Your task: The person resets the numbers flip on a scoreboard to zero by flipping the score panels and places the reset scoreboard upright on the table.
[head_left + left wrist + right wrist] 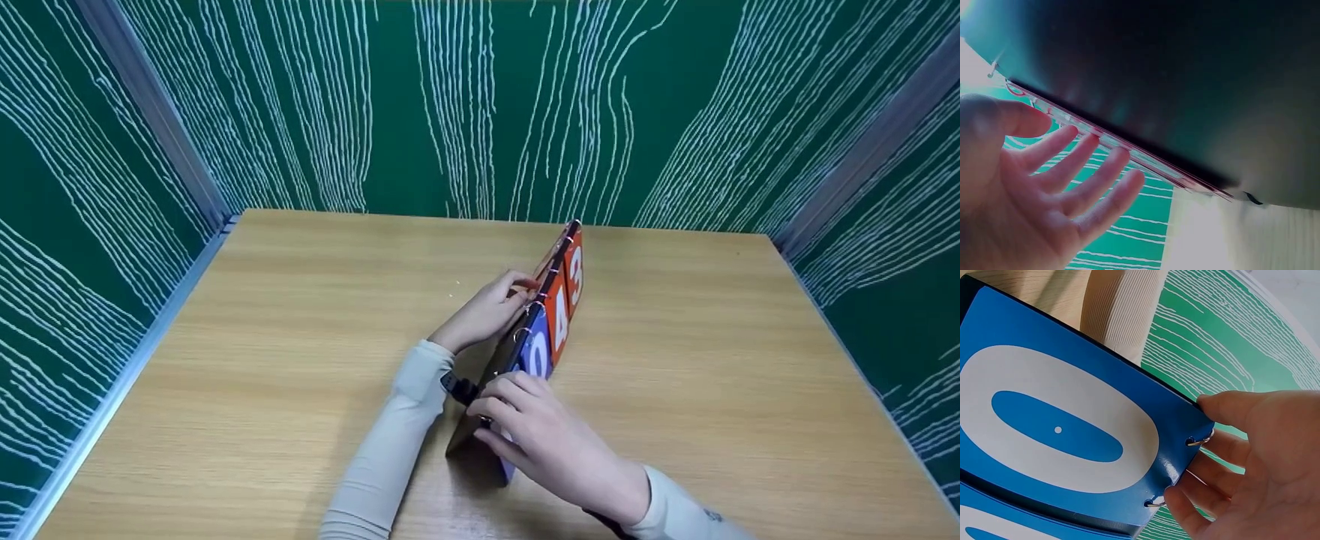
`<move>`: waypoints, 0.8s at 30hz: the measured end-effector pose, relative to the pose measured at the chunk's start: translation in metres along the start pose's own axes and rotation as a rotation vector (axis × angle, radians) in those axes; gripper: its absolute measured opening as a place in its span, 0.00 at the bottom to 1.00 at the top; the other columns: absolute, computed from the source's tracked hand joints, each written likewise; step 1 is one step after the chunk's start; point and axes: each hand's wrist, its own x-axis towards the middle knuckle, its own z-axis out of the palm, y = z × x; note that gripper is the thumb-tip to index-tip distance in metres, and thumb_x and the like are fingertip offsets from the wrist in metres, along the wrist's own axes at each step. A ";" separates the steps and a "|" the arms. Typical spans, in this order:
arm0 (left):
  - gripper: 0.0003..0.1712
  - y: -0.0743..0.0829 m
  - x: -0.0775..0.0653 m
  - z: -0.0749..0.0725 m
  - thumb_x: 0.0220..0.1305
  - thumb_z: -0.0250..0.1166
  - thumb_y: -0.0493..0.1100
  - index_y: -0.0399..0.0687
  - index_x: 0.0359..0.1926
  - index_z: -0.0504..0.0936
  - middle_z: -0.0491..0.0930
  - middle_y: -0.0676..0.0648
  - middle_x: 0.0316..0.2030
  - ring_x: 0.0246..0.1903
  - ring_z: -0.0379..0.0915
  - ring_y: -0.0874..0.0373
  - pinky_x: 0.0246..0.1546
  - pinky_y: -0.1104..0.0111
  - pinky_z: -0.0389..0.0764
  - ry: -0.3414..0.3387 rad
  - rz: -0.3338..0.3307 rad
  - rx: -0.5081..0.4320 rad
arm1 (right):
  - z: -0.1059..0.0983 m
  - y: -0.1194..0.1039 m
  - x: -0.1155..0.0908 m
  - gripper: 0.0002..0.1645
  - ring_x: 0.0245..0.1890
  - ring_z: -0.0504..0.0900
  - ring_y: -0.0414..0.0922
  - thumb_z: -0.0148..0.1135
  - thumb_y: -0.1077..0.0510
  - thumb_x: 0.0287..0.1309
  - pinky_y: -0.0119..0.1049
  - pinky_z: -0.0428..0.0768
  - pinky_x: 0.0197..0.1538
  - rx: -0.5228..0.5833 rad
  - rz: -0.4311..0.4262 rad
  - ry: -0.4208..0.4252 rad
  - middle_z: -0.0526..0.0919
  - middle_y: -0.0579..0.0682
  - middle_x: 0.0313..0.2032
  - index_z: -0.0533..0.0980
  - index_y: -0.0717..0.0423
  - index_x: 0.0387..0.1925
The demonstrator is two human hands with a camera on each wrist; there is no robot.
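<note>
A flip scoreboard (pixel 556 341) stands tent-like on the table, its ring-bound top edge running away from me. Red cards reading 4 and 3 hang on its far half, blue cards on the near half. My left hand (pixel 484 311) is on the left side of the board. In the left wrist view its spread fingertips meet the edges of cards beside the dark back panel (pixel 1185 84). With thumb and fingers, my right hand (pixel 555 442) grips the ringed top edge at the near end. The right wrist view shows a blue zero card (pixel 1058 410) there.
The wooden table (pixel 262 315) extends around the scoreboard on both sides. Green walls (pixel 397 112) with white wavy lines enclose it at the back and sides. A black wrist strap (pixel 459 388) sits on the left sleeve.
</note>
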 end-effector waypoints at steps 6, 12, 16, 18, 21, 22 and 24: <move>0.22 -0.008 0.002 0.000 0.81 0.46 0.48 0.52 0.70 0.68 0.72 0.44 0.68 0.62 0.73 0.52 0.64 0.55 0.76 -0.054 -0.063 0.059 | -0.001 0.000 -0.001 0.10 0.52 0.76 0.40 0.64 0.53 0.68 0.38 0.75 0.57 0.007 0.012 -0.011 0.81 0.40 0.48 0.80 0.46 0.49; 0.22 -0.015 0.003 0.000 0.81 0.45 0.50 0.48 0.67 0.70 0.77 0.40 0.63 0.58 0.75 0.50 0.63 0.56 0.75 -0.092 -0.083 0.153 | -0.001 0.000 -0.001 0.10 0.52 0.76 0.40 0.64 0.53 0.69 0.38 0.75 0.57 0.001 0.011 -0.014 0.81 0.39 0.48 0.80 0.46 0.49; 0.21 -0.019 0.003 0.000 0.81 0.45 0.48 0.42 0.64 0.72 0.78 0.37 0.61 0.58 0.74 0.48 0.63 0.56 0.74 -0.104 -0.075 0.184 | 0.000 0.000 -0.001 0.10 0.52 0.75 0.41 0.64 0.53 0.69 0.38 0.74 0.58 -0.010 0.003 -0.006 0.81 0.40 0.47 0.80 0.47 0.49; 0.22 -0.021 0.003 0.000 0.80 0.45 0.48 0.40 0.63 0.72 0.79 0.36 0.59 0.56 0.74 0.48 0.62 0.57 0.75 -0.105 -0.080 0.188 | 0.000 0.000 -0.001 0.10 0.52 0.75 0.41 0.64 0.53 0.69 0.38 0.73 0.57 -0.012 0.001 -0.005 0.81 0.40 0.47 0.80 0.47 0.49; 0.22 -0.024 0.004 0.001 0.80 0.45 0.48 0.39 0.62 0.73 0.80 0.37 0.55 0.53 0.75 0.49 0.59 0.59 0.75 -0.098 -0.097 0.197 | 0.000 -0.001 -0.001 0.10 0.51 0.75 0.41 0.63 0.53 0.69 0.37 0.73 0.57 -0.015 0.002 -0.008 0.81 0.40 0.47 0.79 0.46 0.49; 0.22 -0.025 0.004 0.001 0.80 0.46 0.48 0.38 0.61 0.73 0.81 0.37 0.54 0.52 0.75 0.49 0.58 0.60 0.75 -0.097 -0.104 0.196 | 0.000 -0.001 -0.001 0.10 0.51 0.75 0.41 0.64 0.53 0.69 0.37 0.73 0.57 -0.015 0.002 -0.009 0.81 0.40 0.47 0.79 0.46 0.49; 0.22 -0.026 0.005 0.002 0.79 0.46 0.48 0.38 0.60 0.74 0.81 0.38 0.51 0.50 0.75 0.51 0.56 0.63 0.75 -0.091 -0.114 0.190 | 0.000 -0.001 -0.001 0.10 0.51 0.75 0.41 0.64 0.53 0.69 0.37 0.73 0.57 -0.015 0.003 -0.009 0.81 0.40 0.47 0.79 0.47 0.49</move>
